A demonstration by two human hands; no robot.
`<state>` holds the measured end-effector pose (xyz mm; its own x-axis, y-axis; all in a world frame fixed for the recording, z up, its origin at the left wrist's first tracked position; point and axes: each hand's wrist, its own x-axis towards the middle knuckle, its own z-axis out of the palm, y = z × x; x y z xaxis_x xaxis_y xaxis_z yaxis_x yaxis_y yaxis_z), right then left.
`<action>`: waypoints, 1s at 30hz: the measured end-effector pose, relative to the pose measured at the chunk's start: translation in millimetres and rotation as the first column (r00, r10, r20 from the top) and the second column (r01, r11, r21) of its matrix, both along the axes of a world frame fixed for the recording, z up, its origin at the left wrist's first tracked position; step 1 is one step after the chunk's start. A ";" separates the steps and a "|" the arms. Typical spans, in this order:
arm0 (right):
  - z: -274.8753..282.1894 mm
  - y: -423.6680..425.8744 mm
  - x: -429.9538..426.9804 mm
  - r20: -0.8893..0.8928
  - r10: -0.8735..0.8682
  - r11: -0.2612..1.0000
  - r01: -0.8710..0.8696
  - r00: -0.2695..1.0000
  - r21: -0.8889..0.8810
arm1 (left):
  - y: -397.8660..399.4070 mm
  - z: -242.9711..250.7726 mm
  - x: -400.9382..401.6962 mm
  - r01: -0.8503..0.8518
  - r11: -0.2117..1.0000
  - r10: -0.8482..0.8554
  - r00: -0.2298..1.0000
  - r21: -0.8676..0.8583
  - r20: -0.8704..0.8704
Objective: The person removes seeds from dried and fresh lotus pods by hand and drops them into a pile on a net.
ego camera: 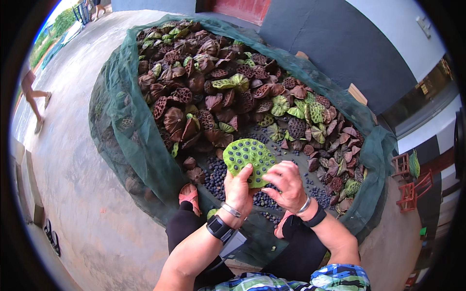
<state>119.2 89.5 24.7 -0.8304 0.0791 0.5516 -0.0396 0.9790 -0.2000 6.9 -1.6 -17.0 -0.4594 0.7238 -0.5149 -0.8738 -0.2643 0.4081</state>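
My left hand (237, 191) holds a large green lotus seed pod (248, 152) from below, its thumb on the pod's flat face. Dark seeds sit in most of the pod's holes, and the face is turned up toward me. Bent and spread, the fingers of my right hand (289, 185) are at the pod's right edge; whether they touch it is unclear. No seed can be made out between them. Loose dark lotus seeds (215, 177) lie below both hands on a green mesh net (143, 134). Beyond them rises a heap of brown and green lotus pods (207, 83).
The net's raised edge surrounds the heap. My sandalled feet (189, 196) are at its near side. A grey wall (327, 51) stands behind. Small red chairs (407, 196) are at the right. Black slippers (52, 236) lie left, and a person's legs (34, 96) show farther up.
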 end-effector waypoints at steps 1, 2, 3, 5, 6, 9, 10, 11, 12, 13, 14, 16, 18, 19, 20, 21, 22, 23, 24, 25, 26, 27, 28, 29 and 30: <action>2.5 -5.1 7.7 -0.065 -0.132 0.980 0.121 0.989 -0.155 | -0.8 -0.2 1.8 -0.011 1.000 0.011 0.998 0.006 -0.055; 0.4 -3.5 15.8 -0.106 -0.227 0.945 0.192 0.968 -0.265 | -2.1 2.6 1.7 0.012 1.000 -0.013 0.993 -0.006 -0.113; -6.3 -0.7 25.4 -0.078 -0.346 0.874 0.291 0.935 -0.389 | -3.2 5.3 2.5 0.040 0.999 -0.043 0.985 -0.021 -0.167; -18.5 0.6 33.0 -0.071 -0.408 0.398 0.107 0.910 -0.911 | -5.0 4.9 5.5 0.101 0.995 -0.095 0.981 0.026 -0.168; -22.2 4.0 36.2 -0.005 -0.375 0.139 0.051 0.927 -0.989 | -5.2 5.7 9.5 0.177 0.983 -0.165 0.969 0.051 -0.182; -28.0 5.6 43.1 -0.027 -0.292 -0.312 -0.122 0.956 -0.942 | -2.5 3.6 27.5 0.349 0.934 -0.322 0.913 0.071 -0.251; -24.9 5.6 46.6 0.016 -0.262 -0.386 -0.089 0.965 -0.918 | -0.7 0.1 31.3 0.389 0.921 -0.367 0.876 0.009 -0.311; -26.2 7.2 49.8 0.039 -0.315 -0.388 -0.092 0.948 -0.917 | 1.1 -2.2 33.5 0.424 0.904 -0.412 0.834 -0.053 -0.368; -28.1 11.7 54.7 0.024 -0.338 -0.389 -0.116 0.941 -0.914 | 3.9 1.2 32.9 0.452 0.891 -0.426 0.802 -0.041 -0.419; -29.7 16.7 59.7 0.010 -0.359 -0.388 -0.139 0.933 -0.911 | 8.1 7.0 33.0 0.479 0.878 -0.434 0.769 -0.028 -0.468; -29.5 22.1 65.0 0.009 -0.367 -0.390 -0.145 0.930 -0.909 | 11.7 15.8 34.9 0.464 0.886 -0.410 0.771 -0.012 -0.486; -29.1 29.4 70.1 -0.039 -0.393 -0.170 -0.114 0.919 -0.979 | 16.9 17.0 29.8 0.425 0.905 -0.379 0.774 -0.028 -0.507; -30.2 31.9 69.4 0.000 -0.384 -0.138 -0.057 0.923 -0.989 | 13.8 9.4 15.3 0.419 0.903 -0.407 0.766 -0.094 -0.498; -30.7 32.9 62.9 0.024 -0.365 -0.098 -0.013 0.931 -0.995 | 12.2 5.6 12.3 0.389 0.916 -0.381 0.770 -0.098 -0.512; -31.5 29.5 63.3 0.055 -0.384 -0.061 0.035 0.922 -0.998 | 8.8 3.6 11.7 0.418 0.902 -0.405 0.726 -0.111 -0.556; -19.8 22.9 61.4 0.102 -0.384 -0.072 0.081 0.918 -0.994 | 3.0 4.3 9.8 0.414 0.898 -0.414 0.675 -0.150 -0.612; -20.6 27.8 67.0 0.069 -0.373 -0.046 0.055 0.925 -0.997 | 8.2 -6.4 19.0 0.370 0.922 -0.344 0.655 -0.112 -0.672; -17.3 30.6 72.4 0.043 -0.373 -0.031 0.034 0.927 -0.999 | 9.5 7.5 21.5 0.401 0.884 -0.449 0.588 -0.239 -0.673; -15.4 38.4 82.3 0.059 -0.383 0.034 0.078 0.922 -0.996 | 16.6 0.6 29.0 0.393 0.901 -0.387 0.540 -0.183 -0.748; -11.3 46.9 89.9 0.067 -0.363 0.092 0.107 0.929 -0.990 | 24.4 -16.0 37.8 0.417 0.906 -0.331 0.588 -0.074 -0.738; 0.2 47.1 92.6 0.097 -0.393 0.144 0.166 0.914 -0.976 | 25.5 -9.6 38.9 0.435 0.897 -0.311 0.487 -0.082 -0.816; 8.3 49.3 97.0 0.163 -0.405 0.295 0.298 0.899 -0.908 | 26.7 -18.8 43.0 0.449 0.893 -0.283 0.523 -0.023 -0.804; 12.0 56.8 102.6 0.214 -0.374 0.382 0.360 0.902 -0.851 | 26.5 -18.3 44.7 0.504 0.863 -0.342 0.596 0.008 -0.726; 14.9 57.8 104.4 0.269 -0.363 0.466 0.423 0.892 -0.777 | 24.1 -15.4 46.3 0.499 0.866 -0.345 0.650 0.037 -0.677; 14.0 52.0 104.6 0.239 -0.435 0.442 0.437 0.868 -0.783 | 22.7 -10.6 45.1 0.497 0.865 -0.341 0.678 0.065 -0.651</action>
<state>223.7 141.5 38.7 -0.5567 0.8288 0.0561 0.3464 0.2930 -0.8911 52.1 21.1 -27.7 -0.2305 0.9721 -0.0432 -0.5033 -0.0811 0.8603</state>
